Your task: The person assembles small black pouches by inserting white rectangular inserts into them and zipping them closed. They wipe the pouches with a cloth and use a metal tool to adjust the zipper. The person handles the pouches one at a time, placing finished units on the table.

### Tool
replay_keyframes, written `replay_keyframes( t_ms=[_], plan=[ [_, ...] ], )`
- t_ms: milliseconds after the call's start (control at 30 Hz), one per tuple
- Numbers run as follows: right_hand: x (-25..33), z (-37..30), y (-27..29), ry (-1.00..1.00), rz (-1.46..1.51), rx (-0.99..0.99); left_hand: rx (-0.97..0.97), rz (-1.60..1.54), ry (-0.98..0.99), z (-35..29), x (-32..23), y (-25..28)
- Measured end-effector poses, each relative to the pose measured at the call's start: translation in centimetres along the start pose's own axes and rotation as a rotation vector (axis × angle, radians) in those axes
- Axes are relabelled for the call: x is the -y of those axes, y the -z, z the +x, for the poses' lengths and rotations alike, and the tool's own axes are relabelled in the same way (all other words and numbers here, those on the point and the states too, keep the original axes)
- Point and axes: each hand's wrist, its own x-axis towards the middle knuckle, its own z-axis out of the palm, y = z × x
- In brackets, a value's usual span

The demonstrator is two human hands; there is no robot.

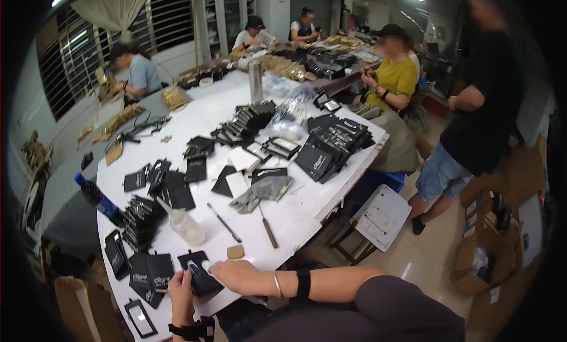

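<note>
The small black card sleeve lies flat at the white table's near edge, its long axis running away leftward, your left hand pinching its near corner while your right hand presses flat-fingered from the right.

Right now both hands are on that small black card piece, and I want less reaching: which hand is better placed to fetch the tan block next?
Probably the right hand: the tan block lies just beyond it, while the left hand sits farther off, behind the black card piece.
</note>
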Motion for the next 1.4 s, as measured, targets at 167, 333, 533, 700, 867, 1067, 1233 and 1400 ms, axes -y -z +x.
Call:
replay_keyframes(
  t_ms=[167, 333, 533, 700, 867, 1067, 1233, 1400],
  plan=[
    [-4.0, 3.6, 4.1, -0.074, -0.376, -0.593, 0.129, -0.286, 0.051, -2.8, -1.0, 0.9],
    [-2.3, 0.9, 3.0, 0.03, -0.374, -0.541, 0.201, -0.287, 0.09, -6.4, -0.9, -0.5],
    [-0.1, -3.6, 0.9, 0.123, 0.396, -0.334, 0.444, -0.322, 0.257, -7.3, 2.9, 0.6],
    [0.1, -5.1, 2.2, 0.092, 0.837, -0.054, 0.6, -0.871, 0.352, -9.4, 1.8, -1.0],
    [2.1, -6.3, 4.5, -0.021, 0.771, -0.028, 0.79, -0.993, 0.354, -8.1, 2.0, -3.2],
    [0.9, -5.8, 1.3, 0.389, 0.017, -0.599, 0.935, -1.002, 0.31, -6.4, 3.0, -2.5],
    [1.5, -6.4, -0.4, 0.332, 0.055, -0.513, 0.883, -0.952, 0.266, -6.9, 3.4, -2.1],
    [0.7, -6.6, -1.5, 0.312, 0.238, -0.428, 0.593, -0.756, 0.321, -7.8, 3.7, -2.5]
  ],
)
